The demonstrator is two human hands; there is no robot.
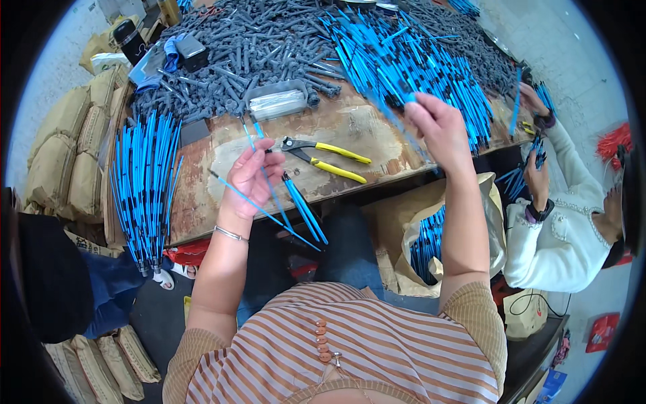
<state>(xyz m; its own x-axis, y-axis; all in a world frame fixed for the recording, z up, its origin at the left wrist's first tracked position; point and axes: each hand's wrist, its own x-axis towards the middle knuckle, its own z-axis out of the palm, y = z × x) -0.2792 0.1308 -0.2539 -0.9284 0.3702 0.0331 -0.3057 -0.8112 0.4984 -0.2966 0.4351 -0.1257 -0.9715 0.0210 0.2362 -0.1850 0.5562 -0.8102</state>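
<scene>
My left hand (254, 176) is over the table's near edge, palm turned up, fingers curled around thin blue rods (270, 214) with dark ends. Beside it, more blue rods (306, 210) jut out past the table edge. Farther right, my right hand (441, 128) is raised with its fingers pinched on a blue rod, which is blurred by motion. Beneath that hand spreads a large heap of blue rods (431, 81) with black bands. Between my hands lie pliers (330, 149) with yellow handles. A clear tray (277, 102) of thin silvery pins sits behind them.
Dark grey plastic parts (235, 50) cover the far table. A bundle of blue rods (145, 188) overhangs at left, near stacked brown packages (74, 141). A paper sack (397, 252) holding blue rods stands by my right leg. At right, a co-worker in white (558, 222) handles rods.
</scene>
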